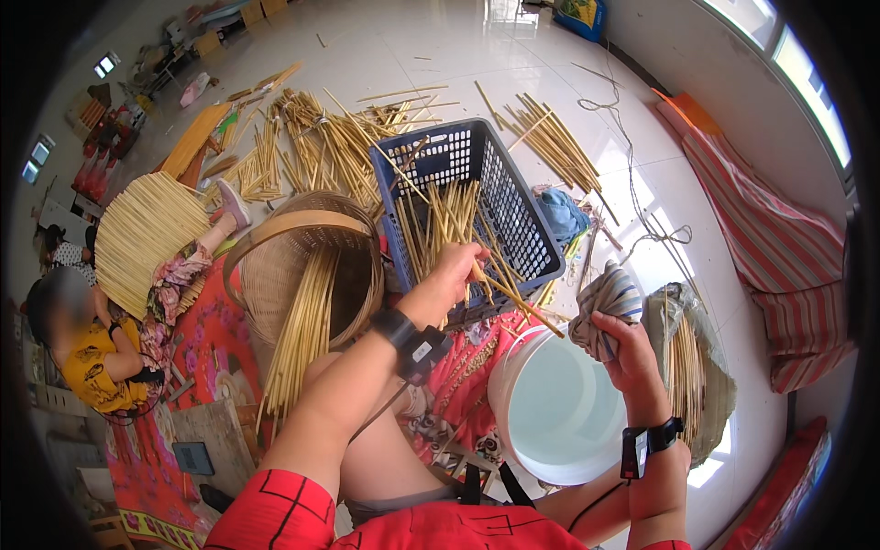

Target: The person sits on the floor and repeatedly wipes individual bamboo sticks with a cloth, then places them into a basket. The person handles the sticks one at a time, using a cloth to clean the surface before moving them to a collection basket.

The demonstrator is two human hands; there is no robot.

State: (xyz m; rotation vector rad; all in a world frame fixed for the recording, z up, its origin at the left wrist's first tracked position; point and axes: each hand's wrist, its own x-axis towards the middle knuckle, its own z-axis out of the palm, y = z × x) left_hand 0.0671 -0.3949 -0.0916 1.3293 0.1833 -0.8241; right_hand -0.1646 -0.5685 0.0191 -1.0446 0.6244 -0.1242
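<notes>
- Seated on the near side of a dark blue crate, a person in a red top works with 2 bare hands.
- The left hand, at the crate's near end, has its grip clamped on a slender stalk; loose stalks lie behind it inside the crate.
- To the right of the crate's near corner, the right hand has its grip clamped around a bunched striped cloth.
- A tug from the crate could snag, since the stalks cross at many angles; a snapped or split piece may be the result.
- Another long stalk slants from the crate's near corner toward a white bucket of water; a knock might tip it in.
- The cloth hangs close by the bucket, nearer than the crate, so a loosened grip could wet it.
- Hard to make out: how many stalks the left fingers enclose, and whether the slanting stalk is among them.
- Hidden: anything wrapped in the cloth, the crate's floor beneath the stalks, and much of the inside of the wicker basket to the crate's left.
- Far left of the crate, a second person's hands are too small to read.
</notes>
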